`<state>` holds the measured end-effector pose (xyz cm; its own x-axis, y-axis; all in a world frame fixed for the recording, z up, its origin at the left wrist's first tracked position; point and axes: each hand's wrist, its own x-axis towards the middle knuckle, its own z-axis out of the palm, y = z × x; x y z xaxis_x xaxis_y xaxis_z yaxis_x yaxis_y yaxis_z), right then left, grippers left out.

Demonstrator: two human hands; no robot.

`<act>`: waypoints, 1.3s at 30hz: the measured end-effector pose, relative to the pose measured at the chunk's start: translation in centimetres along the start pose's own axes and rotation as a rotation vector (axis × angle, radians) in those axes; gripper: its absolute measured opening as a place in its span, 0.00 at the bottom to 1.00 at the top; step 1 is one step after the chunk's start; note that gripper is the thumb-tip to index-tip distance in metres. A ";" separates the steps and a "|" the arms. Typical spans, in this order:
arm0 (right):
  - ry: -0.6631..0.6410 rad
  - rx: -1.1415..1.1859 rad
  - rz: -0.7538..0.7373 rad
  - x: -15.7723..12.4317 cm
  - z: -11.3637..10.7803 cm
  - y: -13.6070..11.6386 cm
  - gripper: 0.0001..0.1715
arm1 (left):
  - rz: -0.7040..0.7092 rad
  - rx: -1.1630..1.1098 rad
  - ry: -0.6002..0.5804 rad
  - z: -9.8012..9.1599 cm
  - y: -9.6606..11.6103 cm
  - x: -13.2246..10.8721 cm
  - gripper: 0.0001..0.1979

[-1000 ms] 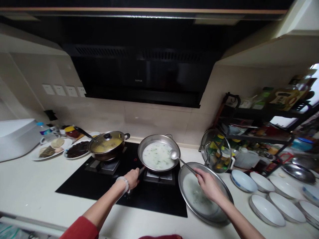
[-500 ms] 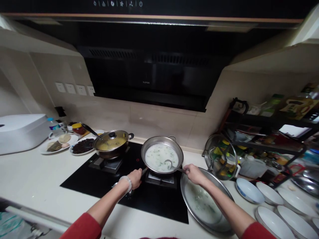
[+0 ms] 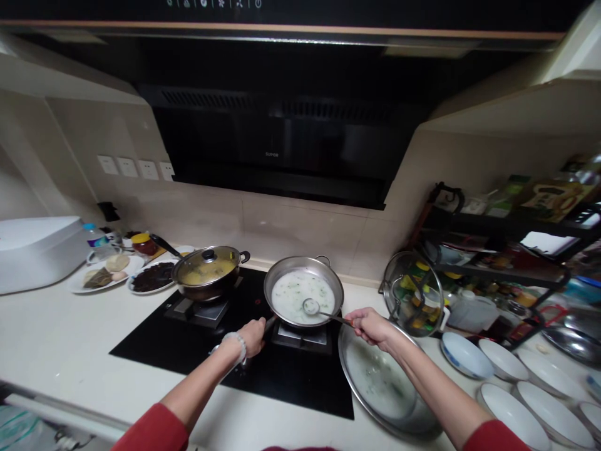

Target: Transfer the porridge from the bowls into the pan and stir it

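A steel wok (image 3: 272, 275) stands on the right burner, holding white soup (image 3: 293, 289) with green bits. My left hand (image 3: 252, 338) is closed around the wok's handle (image 3: 270, 323). My right hand (image 3: 370, 327) grips the handle end of a metal ladle (image 3: 312, 307), whose bowl is over the soup with some white liquid in it. Below my right forearm is a wide steel basin (image 3: 346, 369) containing similar whitish liquid with greens.
A glass-lidded pan (image 3: 209, 275) of yellowish food occupies the left burner of the black cooktop (image 3: 282, 376). Plates of food (image 3: 136, 266) sit left of it. Several white bowls (image 3: 469, 357), a leaning glass lid (image 3: 413, 294) and a black rack (image 3: 507, 275) are at right. A range hood (image 3: 277, 175) hangs above.
The ladle has turned so its bowl now faces up with liquid in it, slightly left of before. My right-hand fingers have shifted on the handle. My left hand keeps its grip.
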<state>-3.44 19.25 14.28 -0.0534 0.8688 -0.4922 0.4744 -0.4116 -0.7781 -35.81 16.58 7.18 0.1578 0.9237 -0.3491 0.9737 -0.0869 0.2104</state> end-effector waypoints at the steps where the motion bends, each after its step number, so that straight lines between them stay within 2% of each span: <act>1: 0.001 0.007 -0.001 -0.1 0.0 0.0 0.12 | -0.001 0.001 0.001 -0.1 0.0 0.0 0.17; 10: 0.007 0.059 -0.018 -0.9 -0.6 0.5 0.14 | 0.011 0.016 -0.001 -0.5 0.3 -0.4 0.18; 18: 0.014 0.171 -0.038 -2.1 -2.5 2.7 0.18 | 0.026 0.023 0.010 -0.2 0.1 -0.2 0.17; 24: 0.073 0.253 -0.022 -4.7 -5.1 5.8 0.28 | 0.015 0.033 -0.001 -0.1 0.0 -0.1 0.19; 29: 0.182 0.245 0.047 -6.4 -7.4 10.8 0.34 | 0.010 0.016 -0.004 -0.2 0.1 -0.1 0.18; 31: 0.249 0.167 0.044 -6.5 -8.1 13.4 0.32 | 0.012 0.018 -0.012 -0.3 0.1 -0.1 0.18; 33: 0.318 0.001 -0.025 -6.3 -8.5 15.9 0.28 | 0.009 0.027 -0.014 -0.3 0.1 -0.2 0.18; 37: 0.451 -0.525 -0.161 -6.6 -8.4 19.8 0.24 | 0.011 0.028 -0.017 -0.4 0.2 -0.2 0.18; 39: 0.450 -0.768 -0.185 -7.1 -8.0 20.9 0.26 | 0.011 0.029 -0.023 -0.4 0.3 -0.2 0.18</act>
<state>13.91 6.64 4.63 0.0847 0.9945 -0.0615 0.9561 -0.0985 -0.2759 -35.66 16.51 7.72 0.1718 0.9137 -0.3683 0.9762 -0.1077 0.1881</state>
